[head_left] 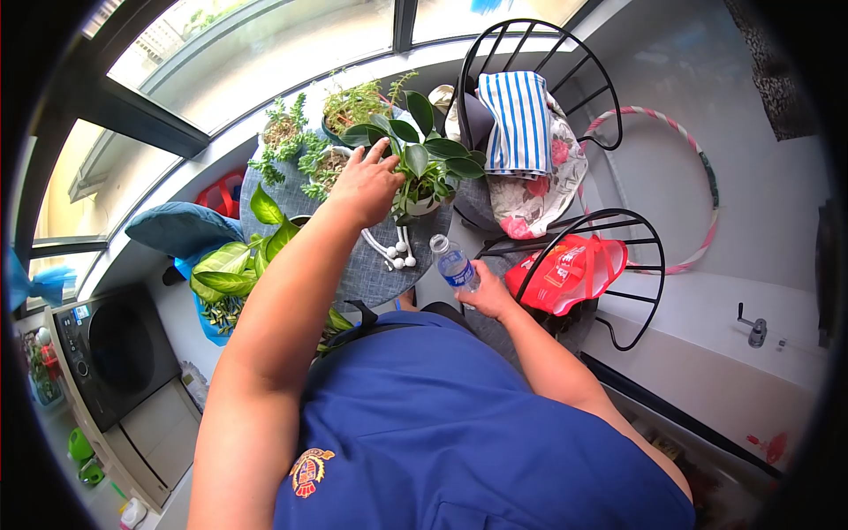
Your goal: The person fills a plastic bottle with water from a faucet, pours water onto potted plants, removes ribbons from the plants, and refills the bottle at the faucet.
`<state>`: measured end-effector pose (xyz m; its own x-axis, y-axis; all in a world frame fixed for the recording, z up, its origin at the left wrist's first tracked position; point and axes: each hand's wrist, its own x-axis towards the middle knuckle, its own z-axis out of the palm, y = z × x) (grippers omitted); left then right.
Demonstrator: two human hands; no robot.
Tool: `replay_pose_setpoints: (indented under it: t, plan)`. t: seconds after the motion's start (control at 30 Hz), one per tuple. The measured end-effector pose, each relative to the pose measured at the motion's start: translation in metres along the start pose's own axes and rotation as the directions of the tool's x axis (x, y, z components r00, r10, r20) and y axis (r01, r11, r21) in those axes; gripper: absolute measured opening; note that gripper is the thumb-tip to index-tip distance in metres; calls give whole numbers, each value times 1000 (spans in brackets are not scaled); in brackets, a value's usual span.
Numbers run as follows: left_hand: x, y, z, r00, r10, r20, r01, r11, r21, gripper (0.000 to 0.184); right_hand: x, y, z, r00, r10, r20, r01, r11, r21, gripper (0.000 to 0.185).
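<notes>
My left hand [367,184] reaches over the round table with its fingers spread, at the leaves of a broad-leaved potted plant [415,159]. Whether the fingertips touch a leaf or only hover over it, I cannot tell. This plant stands in a white pot [422,207], partly covered by foliage. My right hand [484,291] is wrapped round the lower part of a clear plastic bottle [454,265] with a blue label, tilted near the table's edge. A white beaded cord [393,252] lies on the grey tabletop [367,281] beside the pot.
Smaller potted succulents [283,132] and a feathery plant [352,106] crowd the table's window side. A yellow-green plant [234,265] grows at the left. Black-framed chairs at the right hold a striped cloth [514,124] and a red bag [565,274]. A hoop [711,181] leans behind them.
</notes>
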<state>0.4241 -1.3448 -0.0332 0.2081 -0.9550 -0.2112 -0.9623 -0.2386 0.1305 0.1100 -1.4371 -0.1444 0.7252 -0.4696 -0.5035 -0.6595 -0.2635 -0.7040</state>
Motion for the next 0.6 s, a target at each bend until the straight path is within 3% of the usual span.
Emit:
replay_pose_setpoints:
  t: [0.1,0.3,0.37,0.5,0.6]
  plan:
    - [0,6,-6,999,8,43,-11,997,78,39,-10,13,5,1000,21,6,-21,1000,-9,67]
    - [-22,31,-38,997,59,-55,-57,998,33,39,-14,22,3,997,33,68,-32,999,-14,67]
    - [-39,46,-57,996,41,77,-30,990,-135,41,-11,27,5,997,1,77,1,1000,-18,67]
    - [-100,71,-71,997,71,-6,-67,908,-413,43,-6,33,10,991,-69,113,76,995,-58,67]
    - [-147,94,-87,985,170,3,-123,725,-678,43,-9,31,15,990,-97,105,104,993,-61,68]
